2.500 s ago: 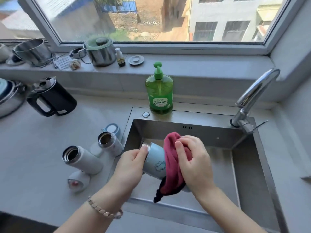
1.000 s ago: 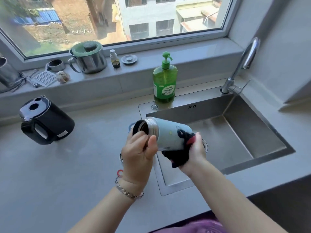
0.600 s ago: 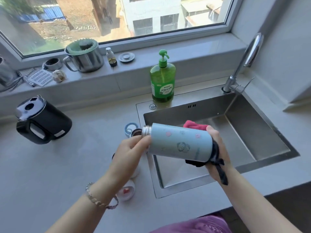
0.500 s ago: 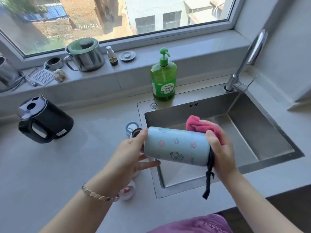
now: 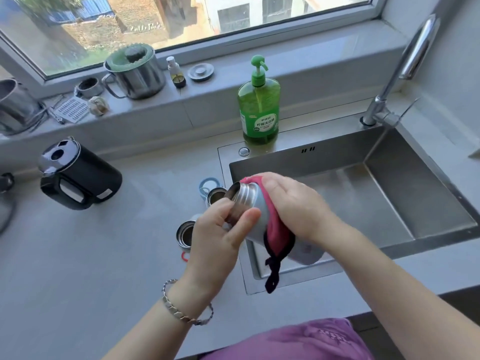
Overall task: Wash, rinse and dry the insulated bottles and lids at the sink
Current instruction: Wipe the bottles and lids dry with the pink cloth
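I hold a pale blue insulated bottle (image 5: 253, 207) tilted over the sink's left edge, its steel mouth up and to the left. My left hand (image 5: 220, 231) grips the threaded neck. My right hand (image 5: 293, 206) presses a pink cloth (image 5: 276, 236) with a black loop around the bottle's body. Two other open bottles lie on the counter behind my left hand, one (image 5: 185, 233) nearer and one (image 5: 215, 196) farther. A blue-rimmed lid (image 5: 209, 183) rests beside the sink.
The steel sink (image 5: 389, 193) is at right, with its tap (image 5: 397, 71) at the back corner. A green soap bottle (image 5: 259, 105) stands behind the sink. A black kettle (image 5: 78, 175) sits on the counter at left. Pots and small items line the windowsill.
The bottle has swung from lying crosswise to mouth up-left. My right hand with the cloth slid from its base up over the body. My left hand moved onto the neck.
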The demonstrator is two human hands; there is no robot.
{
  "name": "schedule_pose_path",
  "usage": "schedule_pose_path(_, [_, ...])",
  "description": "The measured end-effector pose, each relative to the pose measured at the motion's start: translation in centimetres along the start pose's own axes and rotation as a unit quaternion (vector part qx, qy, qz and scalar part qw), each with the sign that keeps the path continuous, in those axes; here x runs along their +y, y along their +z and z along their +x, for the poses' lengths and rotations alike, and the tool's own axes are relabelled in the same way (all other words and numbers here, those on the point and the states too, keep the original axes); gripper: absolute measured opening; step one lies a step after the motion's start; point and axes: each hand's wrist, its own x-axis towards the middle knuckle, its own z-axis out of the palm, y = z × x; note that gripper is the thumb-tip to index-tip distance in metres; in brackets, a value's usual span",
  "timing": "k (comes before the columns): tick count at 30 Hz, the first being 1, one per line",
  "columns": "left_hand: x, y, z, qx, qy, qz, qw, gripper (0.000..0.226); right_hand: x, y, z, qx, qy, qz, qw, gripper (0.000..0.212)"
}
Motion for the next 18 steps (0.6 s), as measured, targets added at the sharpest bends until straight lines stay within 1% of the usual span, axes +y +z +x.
schedule_pose_path(1, [-0.3,0.0,0.1,0.003,0.001,0.005,1.0,0.04,0.4,0.1,0.3,-0.016,0.023,0.036,0.999,0.045])
schedule_pose_path(2, [-0.6,0.0,0.1,0.006,-0.001,0.007,1.0,0.042,0.6,0.6,0.0,-0.009,0.035,0.033,0.999,0.043])
schedule_pose_path(3, [-1.0,0.0,0.2,0.009,-0.006,0.004,1.0,0.044,0.7,1.4,-0.6,0.035,0.023,-0.012,0.999,0.045])
schedule_pose_path(4, [-1.3,0.1,0.2,0.01,-0.006,-0.001,1.0,0.048,0.7,2.3,-1.6,0.097,-0.002,-0.071,0.993,0.049])
schedule_pose_path(5, [-1.5,0.1,0.2,0.008,0.002,-0.001,1.0,0.05,0.3,2.8,-2.6,0.142,-0.028,-0.114,0.983,0.054])
schedule_pose_path(6, [-1.5,0.1,0.1,0.001,0.014,0.004,1.0,0.052,0.0,2.8,-3.1,0.162,-0.047,-0.126,0.978,0.057])
schedule_pose_path(7, [-1.5,0.2,0.0,-0.008,0.029,0.011,0.999,0.049,0.0,2.5,-2.8,0.151,-0.046,-0.108,0.982,0.056])
schedule_pose_path(8, [-1.5,0.1,0.0,-0.019,0.045,0.015,0.999,0.043,0.1,1.9,-2.2,0.119,-0.027,-0.071,0.99,0.052])
schedule_pose_path(9, [-1.4,0.1,0.1,-0.033,0.067,0.02,0.997,0.037,0.5,1.1,-1.0,0.066,0.0,-0.025,0.997,0.045])
schedule_pose_path(10, [-1.2,0.0,0.3,-0.047,0.096,0.028,0.994,0.036,1.1,0.4,0.2,-0.004,0.025,0.019,0.999,0.038])
schedule_pose_path(12, [-0.7,0.0,0.8,-0.069,0.168,0.042,0.982,0.043,1.9,-1.3,1.9,-0.137,0.067,0.096,0.984,0.031])
schedule_pose_path(14, [-0.1,-0.1,1.6,-0.085,0.224,0.02,0.971,0.045,3.1,-2.1,2.1,-0.252,0.119,0.186,0.942,0.021])
schedule_pose_path(15, [0.1,-0.3,1.9,-0.082,0.231,0.0,0.969,0.047,3.7,-2.2,2.0,-0.286,0.159,0.238,0.914,0.021])
schedule_pose_path(16, [0.3,-0.5,2.2,-0.076,0.225,-0.019,0.971,0.05,4.3,-2.1,1.9,-0.308,0.201,0.289,0.884,0.021])
schedule_pose_path(17, [0.4,-0.6,2.5,-0.068,0.214,-0.032,0.974,0.053,5.0,-2.0,1.7,-0.313,0.234,0.341,0.855,0.021])
schedule_pose_path(18, [0.4,-0.8,2.7,-0.061,0.203,-0.037,0.977,0.055,5.6,-1.9,1.4,-0.308,0.25,0.393,0.83,0.022])
